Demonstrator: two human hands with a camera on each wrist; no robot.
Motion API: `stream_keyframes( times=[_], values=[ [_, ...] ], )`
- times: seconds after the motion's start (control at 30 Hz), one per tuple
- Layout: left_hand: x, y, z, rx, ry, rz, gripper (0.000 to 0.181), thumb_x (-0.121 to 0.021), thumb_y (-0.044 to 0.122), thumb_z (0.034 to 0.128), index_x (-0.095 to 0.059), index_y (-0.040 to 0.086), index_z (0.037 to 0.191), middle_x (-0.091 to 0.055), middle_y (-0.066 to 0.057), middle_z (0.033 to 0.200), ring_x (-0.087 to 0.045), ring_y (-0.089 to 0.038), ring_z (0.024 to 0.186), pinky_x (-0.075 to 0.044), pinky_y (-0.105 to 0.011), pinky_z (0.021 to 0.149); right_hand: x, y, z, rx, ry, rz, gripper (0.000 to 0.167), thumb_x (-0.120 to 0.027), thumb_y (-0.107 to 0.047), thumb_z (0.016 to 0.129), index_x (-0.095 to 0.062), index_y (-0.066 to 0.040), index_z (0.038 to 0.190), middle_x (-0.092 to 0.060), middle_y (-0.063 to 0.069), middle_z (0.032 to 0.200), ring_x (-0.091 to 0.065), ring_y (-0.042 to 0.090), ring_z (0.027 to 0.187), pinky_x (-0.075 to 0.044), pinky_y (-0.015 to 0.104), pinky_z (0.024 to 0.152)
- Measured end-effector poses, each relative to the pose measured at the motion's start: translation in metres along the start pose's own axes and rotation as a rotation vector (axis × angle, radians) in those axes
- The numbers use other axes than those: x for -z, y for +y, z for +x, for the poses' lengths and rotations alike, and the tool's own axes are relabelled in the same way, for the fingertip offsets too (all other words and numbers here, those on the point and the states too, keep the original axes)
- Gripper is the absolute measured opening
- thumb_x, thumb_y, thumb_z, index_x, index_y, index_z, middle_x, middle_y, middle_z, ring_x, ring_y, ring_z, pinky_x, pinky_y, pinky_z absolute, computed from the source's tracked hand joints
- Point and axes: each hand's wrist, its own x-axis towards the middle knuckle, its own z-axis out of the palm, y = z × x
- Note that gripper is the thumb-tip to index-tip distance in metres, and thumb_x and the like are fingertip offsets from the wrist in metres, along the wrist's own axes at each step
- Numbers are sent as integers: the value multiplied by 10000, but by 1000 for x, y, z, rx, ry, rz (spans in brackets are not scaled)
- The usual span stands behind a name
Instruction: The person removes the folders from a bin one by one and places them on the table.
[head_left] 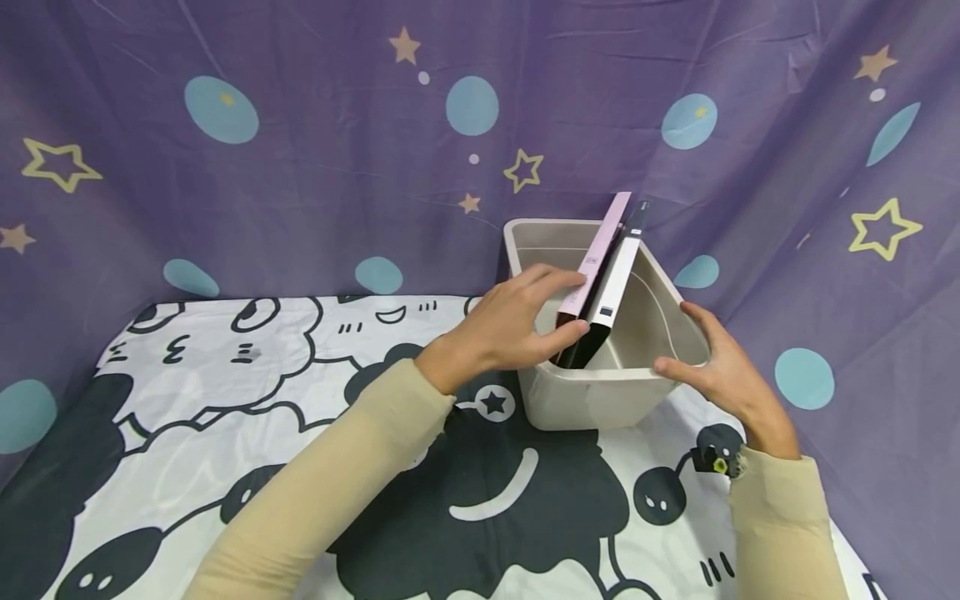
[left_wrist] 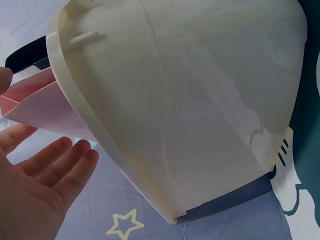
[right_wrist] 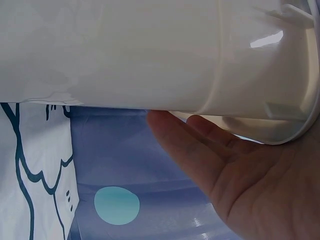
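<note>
Now the right hand point(head_left: 716, 371) is gripping the bin point(head_left: 581, 402) at four o'clock; the left hand point(head_left: 513, 321), fingers apart, is flanking binders point(head_left: 617, 279), likely stiff, best pinched by their spines point(head_left: 596, 258).

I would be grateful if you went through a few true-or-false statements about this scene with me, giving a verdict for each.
1. The pink binder and the black-and-white binder lean side by side in the beige bin. True.
2. In the head view, the black-and-white binder is left of the pink one. False: it is on the right.
3. The right hand holds the bin's rim. True.
4. The purple curtain has no pattern. False: it bears stars and blue spots.
5. The left hand is at the binders, thumb and forefinger apart. True.
</note>
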Motion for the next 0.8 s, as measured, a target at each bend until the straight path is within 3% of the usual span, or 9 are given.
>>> stream_keyframes(
  times=[0.13,0.57,0.8],
  values=[
    [-1,0,3,2,-2,-6,532,-626,416,886,-535,159,1342,-550,-25,1252,-560,-149,1082,-459,-325,896,0,0,0,3,-3,3,975,-771,-279,784,-165,-103,1528,-364,236,1415,-416,365,1176,-326,544,945],
    [-1,0,11,32,-28,-30,539,-608,445,885,-538,171,1343,-549,-32,1270,-545,-152,1100,-442,-311,912,0,0,1,11,-5,-23,960,-756,-302,800,-165,-91,1527,-391,224,1400,-454,349,1148,-362,488,901],
    [1,0,16,62,-71,-35,521,-576,430,898,-523,194,1360,-538,-19,1285,-515,-119,1114,-421,-291,928,0,0,0,-2,-3,-18,959,-758,-292,797,-168,-106,1529,-378,219,1416,-450,340,1152,-355,483,916]
  ],
)
